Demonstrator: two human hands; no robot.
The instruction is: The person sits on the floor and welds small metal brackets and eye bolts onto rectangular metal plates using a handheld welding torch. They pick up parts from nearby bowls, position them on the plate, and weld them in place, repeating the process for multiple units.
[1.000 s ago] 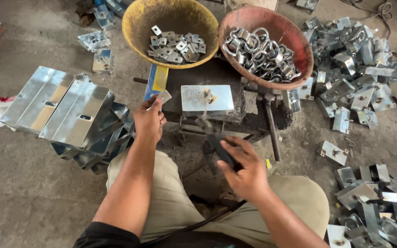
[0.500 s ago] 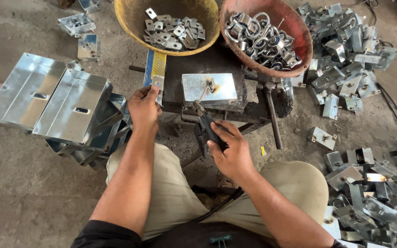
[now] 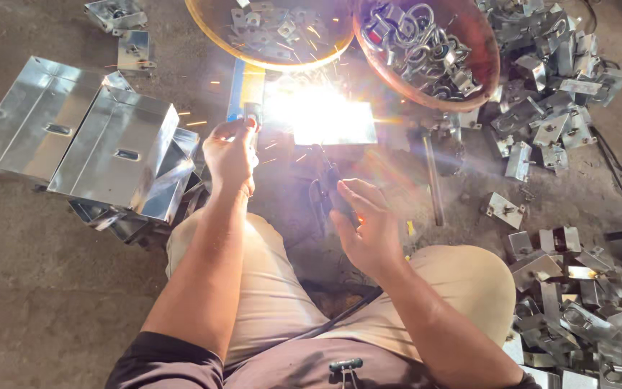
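Grey concrete floor point(image 3: 30, 288) fills the head view, strewn with bright metal parts. Near the top centre a small dark surface point(image 3: 397, 155) carries a flat metal plate point(image 3: 325, 119), washed out by a white welding glare with sparks flying off it.

At centre left, the left hand point(image 3: 230, 155) is curled narrow around a small dark piece just beside the plate's left edge; what that piece is cannot be told through the glare. Just right of centre, the right hand point(image 3: 368, 227) is wrapped around a dark welding holder point(image 3: 331, 187), whose tip points up toward the plate. A black cable point(image 3: 340, 317) runs from it down across the person's lap.

A yellow bowl point(image 3: 217, 32) of flat fittings sits at top centre, and a red-brown bowl point(image 3: 487, 65) of metal rings touches it on the right. Folded sheet-metal boxes point(image 3: 102, 137) are stacked at the left. Loose brackets point(image 3: 577, 281) pile at the right edge.
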